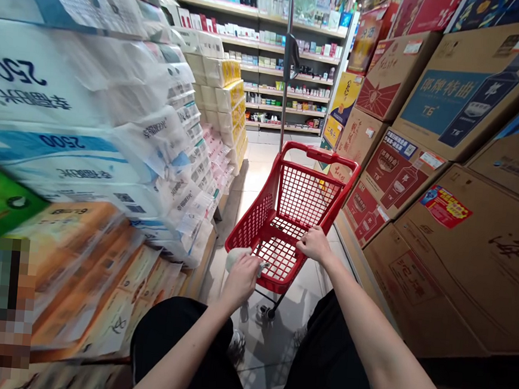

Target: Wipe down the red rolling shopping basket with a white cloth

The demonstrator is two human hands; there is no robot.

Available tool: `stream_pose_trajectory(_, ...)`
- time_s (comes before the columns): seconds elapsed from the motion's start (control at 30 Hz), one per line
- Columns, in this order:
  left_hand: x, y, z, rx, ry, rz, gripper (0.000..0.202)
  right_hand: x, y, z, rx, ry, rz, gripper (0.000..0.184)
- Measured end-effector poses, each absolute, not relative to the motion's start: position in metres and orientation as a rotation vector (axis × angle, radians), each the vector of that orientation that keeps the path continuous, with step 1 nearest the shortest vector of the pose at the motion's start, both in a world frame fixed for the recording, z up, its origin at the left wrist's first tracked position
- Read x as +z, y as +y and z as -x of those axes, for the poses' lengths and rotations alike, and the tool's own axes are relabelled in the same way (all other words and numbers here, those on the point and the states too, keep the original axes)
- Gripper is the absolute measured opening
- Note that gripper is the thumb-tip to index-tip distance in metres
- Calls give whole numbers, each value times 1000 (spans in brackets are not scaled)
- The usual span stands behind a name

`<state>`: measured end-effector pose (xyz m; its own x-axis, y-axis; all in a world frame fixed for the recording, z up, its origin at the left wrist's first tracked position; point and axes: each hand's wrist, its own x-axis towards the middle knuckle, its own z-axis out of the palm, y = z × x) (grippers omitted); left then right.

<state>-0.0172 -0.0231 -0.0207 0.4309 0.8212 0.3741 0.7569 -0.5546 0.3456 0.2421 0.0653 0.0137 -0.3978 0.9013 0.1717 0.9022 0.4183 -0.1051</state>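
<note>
A small red shopping cart (257, 218) with a mesh basket stands in a narrow shop aisle right in front of me. My right hand (313, 244) is closed over the cart's near rim. My left hand (240, 280) is at the near left corner of the cart, closed around a crumpled white cloth or tissue (236, 255) that sticks out above the fingers. The basket looks bare inside. My legs in black shorts show at the bottom.
Stacked packs of tissue and toilet paper (110, 147) line the left side. Brown cardboard cartons (443, 203) are piled along the right. A metal pole (286, 71) rises behind the cart, with stocked shelves (288, 53) at the aisle's far end. Tiled floor (257, 164) runs ahead.
</note>
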Motion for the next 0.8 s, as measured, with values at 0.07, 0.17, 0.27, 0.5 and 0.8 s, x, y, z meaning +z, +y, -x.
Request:
stream_pose_trajectory(0.07,-16,-33,5,749,1346,-2564,26,13,63,-241,-20,-2441,1624,35)
stream_pose_trajectory(0.17,-8,-39,1,740,1271,-2609,25,15,59,-242,37,-2448,1639,35)
stream_pose_trajectory(0.27,-5,-33,12,728,1309,-2631,24,16,53,-239,66,-2423,1648,36)
stream_pose_trajectory(0.5,-13,-11,32,760,1507,-2645,24,4,48,-200,85,-1896,2002,61)
stream_pose_trajectory(0.8,-11,-23,24,721,1487,-2613,23,5,47,-189,112,-1844,2030,45)
